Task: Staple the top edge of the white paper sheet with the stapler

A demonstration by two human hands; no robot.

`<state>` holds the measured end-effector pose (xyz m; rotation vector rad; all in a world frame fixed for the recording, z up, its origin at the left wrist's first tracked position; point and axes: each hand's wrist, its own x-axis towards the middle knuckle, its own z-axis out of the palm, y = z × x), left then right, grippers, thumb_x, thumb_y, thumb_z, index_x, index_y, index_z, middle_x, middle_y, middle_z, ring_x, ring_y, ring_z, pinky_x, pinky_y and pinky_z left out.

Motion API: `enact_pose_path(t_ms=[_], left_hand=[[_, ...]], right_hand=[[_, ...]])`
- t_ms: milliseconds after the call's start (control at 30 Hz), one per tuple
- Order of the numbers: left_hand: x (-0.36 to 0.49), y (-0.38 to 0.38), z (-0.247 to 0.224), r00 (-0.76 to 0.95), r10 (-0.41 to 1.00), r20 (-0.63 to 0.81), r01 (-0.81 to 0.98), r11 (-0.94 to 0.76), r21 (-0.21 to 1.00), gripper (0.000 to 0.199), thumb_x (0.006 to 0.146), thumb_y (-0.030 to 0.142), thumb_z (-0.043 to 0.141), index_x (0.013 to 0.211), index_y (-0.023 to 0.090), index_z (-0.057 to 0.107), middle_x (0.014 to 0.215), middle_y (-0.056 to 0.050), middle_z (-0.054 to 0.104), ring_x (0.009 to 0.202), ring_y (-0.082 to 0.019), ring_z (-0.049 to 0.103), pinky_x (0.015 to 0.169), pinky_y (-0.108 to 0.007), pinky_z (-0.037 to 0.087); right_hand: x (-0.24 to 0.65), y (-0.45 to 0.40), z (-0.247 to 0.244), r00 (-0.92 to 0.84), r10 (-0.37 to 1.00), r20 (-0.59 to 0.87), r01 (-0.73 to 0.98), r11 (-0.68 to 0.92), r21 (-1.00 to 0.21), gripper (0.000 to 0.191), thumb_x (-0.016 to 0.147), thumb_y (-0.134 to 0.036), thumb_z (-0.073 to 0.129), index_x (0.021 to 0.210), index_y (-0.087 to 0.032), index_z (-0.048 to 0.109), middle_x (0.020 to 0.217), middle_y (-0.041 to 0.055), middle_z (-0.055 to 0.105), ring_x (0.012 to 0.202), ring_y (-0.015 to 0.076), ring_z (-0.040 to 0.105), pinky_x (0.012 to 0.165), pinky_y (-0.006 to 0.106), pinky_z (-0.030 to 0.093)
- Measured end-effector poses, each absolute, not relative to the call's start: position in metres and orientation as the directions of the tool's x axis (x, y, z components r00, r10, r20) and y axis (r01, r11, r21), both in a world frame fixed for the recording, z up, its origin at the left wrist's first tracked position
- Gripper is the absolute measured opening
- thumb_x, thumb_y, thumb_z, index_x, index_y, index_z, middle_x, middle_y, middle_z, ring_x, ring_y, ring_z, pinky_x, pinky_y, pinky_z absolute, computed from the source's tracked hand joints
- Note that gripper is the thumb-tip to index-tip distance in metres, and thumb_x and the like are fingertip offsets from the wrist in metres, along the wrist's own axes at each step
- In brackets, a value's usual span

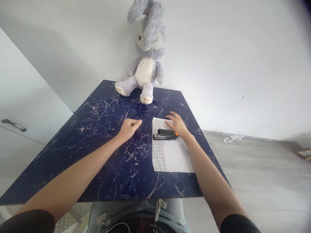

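My left hand [130,128] is curled into a loose fist over the blue tabletop, its thumb lying along the bent index finger. Nothing shows in it. To its right lies a sheet of paper [176,159], printed or marked along its left side and mostly white elsewhere. A black stapler [166,134] with an orange end rests on the sheet, its jaw pointing left. My right hand [178,124] is at the paper's upper right, just beyond the stapler, with fingers spread and slightly bent. It holds nothing that I can see.
A grey plush rabbit [145,69] sits at the far end of the dark blue marbled table [109,103], against the white wall. At left stands a white cabinet with a dark handle [14,125]. Clear plastic packaging [232,138] and a cardboard piece [304,153] lie on the floor at right.
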<state>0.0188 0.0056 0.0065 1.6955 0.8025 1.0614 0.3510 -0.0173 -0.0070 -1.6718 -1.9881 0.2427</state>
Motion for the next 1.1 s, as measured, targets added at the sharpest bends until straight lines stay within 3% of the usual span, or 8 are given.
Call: enact_pose_path(t_ms=[100, 167, 267, 433, 600, 733, 933, 1100], left_hand=[[-0.011, 0.038, 0.017, 0.507, 0.862, -0.012, -0.316, 0.199, 0.928, 0.060, 0.093, 0.035, 0.065, 0.052, 0.023, 0.022, 0.048, 0.007, 0.017, 0.043, -0.009, 0.024, 0.043, -0.025, 0.022], [-0.042, 0.057, 0.026, 0.397, 0.917, -0.030, -0.548, 0.263, 0.794, 0.059, 0.096, 0.032, 0.059, 0.057, 0.023, 0.015, 0.050, 0.007, 0.012, 0.044, -0.010, 0.022, 0.043, -0.025, 0.020], [-0.094, 0.071, 0.035, 0.083, 0.992, 0.090, -0.778, 0.008, 0.629, 0.056, 0.106, 0.035, 0.044, 0.065, 0.021, 0.008, 0.056, 0.006, 0.004, 0.049, -0.011, 0.012, 0.046, -0.026, 0.017], [-0.147, 0.072, 0.034, -0.227, 0.935, 0.271, -0.765, -0.343, 0.544, 0.044, 0.115, 0.031, 0.006, 0.073, 0.019, 0.004, 0.066, 0.002, -0.005, 0.061, -0.015, -0.003, 0.053, -0.031, 0.009], [-0.157, 0.070, 0.035, -0.216, 0.911, 0.352, -0.746, -0.386, 0.542, 0.045, 0.114, 0.029, -0.001, 0.071, 0.018, 0.005, 0.066, 0.000, -0.006, 0.061, -0.015, -0.005, 0.059, -0.038, 0.003], [-0.167, 0.069, 0.034, -0.218, 0.886, 0.409, -0.607, -0.452, 0.654, 0.045, 0.112, 0.031, -0.006, 0.071, 0.019, 0.005, 0.069, 0.000, -0.011, 0.058, -0.013, -0.005, 0.062, -0.040, 0.004], [-0.177, 0.073, 0.029, -0.230, 0.858, 0.459, -0.540, -0.505, 0.673, 0.046, 0.113, 0.038, 0.002, 0.072, 0.019, 0.006, 0.073, 0.000, -0.014, 0.059, -0.014, -0.009, 0.062, -0.041, 0.003], [-0.168, 0.074, 0.030, -0.256, 0.870, 0.421, -0.703, -0.467, 0.537, 0.051, 0.113, 0.040, 0.024, 0.071, 0.018, 0.006, 0.073, 0.001, -0.013, 0.060, -0.015, -0.011, 0.054, -0.038, 0.002]], right_hand=[[0.342, -0.009, -0.021, -0.084, 0.992, 0.095, 0.932, 0.112, -0.345, 0.067, 0.105, -0.061, 0.040, 0.156, -0.019, 0.051, 0.174, 0.0151, 0.028, 0.162, 0.0376, 0.021, 0.130, 0.059, 0.019], [0.333, -0.005, -0.027, -0.053, 0.997, 0.056, 0.957, 0.067, -0.284, 0.069, 0.106, -0.057, 0.039, 0.161, -0.015, 0.043, 0.175, 0.0160, 0.026, 0.164, 0.0369, 0.018, 0.131, 0.059, 0.015], [0.310, 0.002, -0.031, -0.051, 0.996, 0.068, 0.969, 0.066, -0.239, 0.071, 0.107, -0.055, 0.038, 0.163, -0.011, 0.039, 0.175, 0.0171, 0.026, 0.164, 0.0365, 0.018, 0.132, 0.057, 0.015], [0.232, 0.026, -0.026, -0.117, 0.991, 0.060, 0.956, 0.129, -0.265, 0.070, 0.107, -0.054, 0.037, 0.164, -0.014, 0.037, 0.175, 0.0151, 0.025, 0.164, 0.0361, 0.016, 0.132, 0.060, 0.012], [0.125, 0.059, -0.018, -0.084, 0.996, 0.044, 0.942, 0.094, -0.322, 0.071, 0.108, -0.050, 0.032, 0.165, -0.008, 0.033, 0.176, 0.0173, 0.019, 0.165, 0.0374, 0.010, 0.132, 0.061, 0.009], [0.062, 0.081, -0.013, -0.071, 0.997, 0.017, 0.929, 0.072, -0.363, 0.069, 0.109, -0.046, 0.030, 0.164, -0.004, 0.031, 0.177, 0.0187, 0.014, 0.165, 0.0380, 0.006, 0.130, 0.068, 0.006], [0.046, 0.083, -0.010, -0.325, 0.930, 0.168, 0.877, 0.364, -0.314, 0.052, 0.110, -0.033, 0.033, 0.160, -0.020, 0.041, 0.178, 0.0095, 0.015, 0.166, 0.0311, 0.005, 0.125, 0.078, 0.000], [0.070, 0.059, -0.006, -0.626, 0.760, 0.177, 0.714, 0.649, -0.264, 0.046, 0.111, -0.032, 0.037, 0.156, -0.024, 0.048, 0.176, 0.0072, 0.026, 0.165, 0.0278, 0.013, 0.131, 0.065, 0.006]])
